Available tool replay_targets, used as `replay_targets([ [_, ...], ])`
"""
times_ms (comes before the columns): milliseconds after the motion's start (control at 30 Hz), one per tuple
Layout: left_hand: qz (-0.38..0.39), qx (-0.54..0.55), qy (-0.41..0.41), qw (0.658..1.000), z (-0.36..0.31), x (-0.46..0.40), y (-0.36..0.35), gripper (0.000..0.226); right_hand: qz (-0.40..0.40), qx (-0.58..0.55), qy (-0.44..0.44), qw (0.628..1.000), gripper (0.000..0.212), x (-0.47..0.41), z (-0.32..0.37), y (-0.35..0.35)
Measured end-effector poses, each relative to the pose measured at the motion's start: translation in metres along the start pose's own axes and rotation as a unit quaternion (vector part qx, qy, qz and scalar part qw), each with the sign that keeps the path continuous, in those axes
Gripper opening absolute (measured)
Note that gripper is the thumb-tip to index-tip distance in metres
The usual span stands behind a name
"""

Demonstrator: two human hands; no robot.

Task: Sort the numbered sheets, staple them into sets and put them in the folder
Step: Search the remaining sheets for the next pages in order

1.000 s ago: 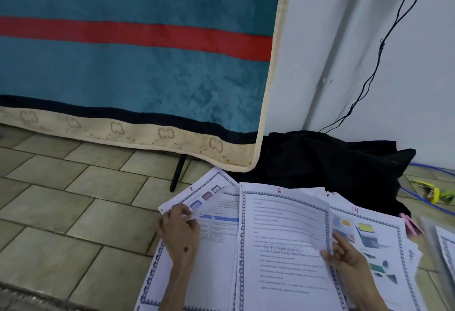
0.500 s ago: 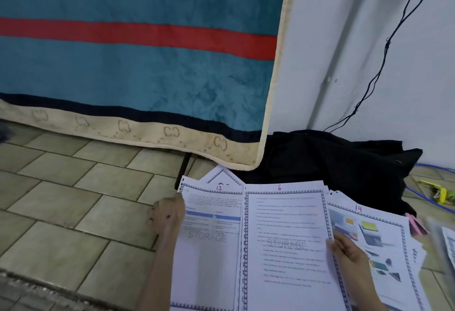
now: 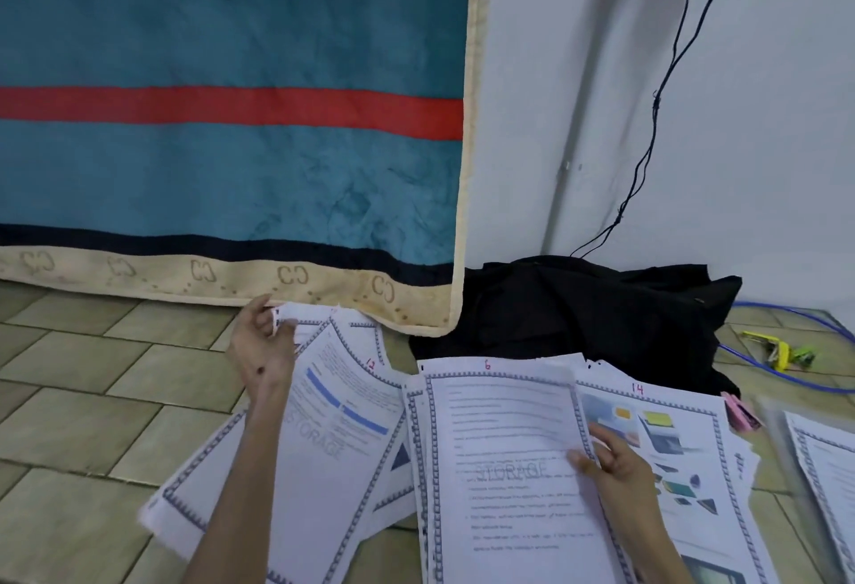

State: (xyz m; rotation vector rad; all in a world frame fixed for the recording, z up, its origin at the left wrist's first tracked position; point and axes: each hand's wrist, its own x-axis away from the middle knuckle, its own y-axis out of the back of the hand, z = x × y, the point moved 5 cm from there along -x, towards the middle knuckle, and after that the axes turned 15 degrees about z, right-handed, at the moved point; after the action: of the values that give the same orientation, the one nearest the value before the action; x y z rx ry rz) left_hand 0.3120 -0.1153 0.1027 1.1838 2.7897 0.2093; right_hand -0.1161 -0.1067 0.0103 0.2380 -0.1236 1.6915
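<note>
White bordered sheets with red handwritten numbers lie fanned out on the tiled floor. My left hand grips the top corner of a small bunch of sheets, with sheet 12 on top, lifted and tilted to the left. My right hand pinches the right edge of sheet 6, which tops a thick stack. Sheet 14, with coloured pictures, lies under it to the right. Another sheet in a clear sleeve shows at the right edge.
A teal blanket with a red stripe hangs down to the floor behind the papers. A black cloth heap lies against the white wall. A pink object, a yellow-green tool and blue cable lie at right.
My left hand has moved up and back, pulling the sheets topped by 12 away from the stack and tilting them left. My right hand stays on sheet 6's edge.
</note>
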Motion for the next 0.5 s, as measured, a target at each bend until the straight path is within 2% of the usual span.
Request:
replay_targets([
  [67, 0.015, -0.003, 0.014, 1.0, 0.009, -0.006, 0.001, 0.043, -0.011, -0.003, 0.011, 1.0, 0.016, 0.001, 0.004, 0.003],
  [200, 0.013, -0.084, -0.027, 0.996, 0.009, 0.001, 0.004, 0.014, -0.032, -0.023, 0.026, 0.999, 0.021, -0.001, 0.005, 0.005],
  [267, 0.003, -0.094, -0.063, 0.994, 0.008, 0.006, 0.007, 0.008, -0.045, -0.013, 0.029, 0.998, 0.015, -0.004, 0.005, 0.004],
  [367, -0.002, -0.087, -0.081, 0.993, 0.017, 0.013, 0.017, 0.005, -0.05, -0.009, 0.024, 0.998, 0.021, -0.013, 0.0, 0.002],
  [467, -0.039, -0.067, -0.054, 0.996, 0.049, 0.028, 0.03, 0.009, -0.04, 0.013, 0.013, 0.999, 0.02, -0.017, -0.002, 0.003],
  [500, -0.046, -0.075, -0.058, 0.994, 0.064, 0.033, 0.032, 0.01, -0.028, 0.018, 0.01, 0.999, 0.025, -0.019, -0.004, 0.003],
])
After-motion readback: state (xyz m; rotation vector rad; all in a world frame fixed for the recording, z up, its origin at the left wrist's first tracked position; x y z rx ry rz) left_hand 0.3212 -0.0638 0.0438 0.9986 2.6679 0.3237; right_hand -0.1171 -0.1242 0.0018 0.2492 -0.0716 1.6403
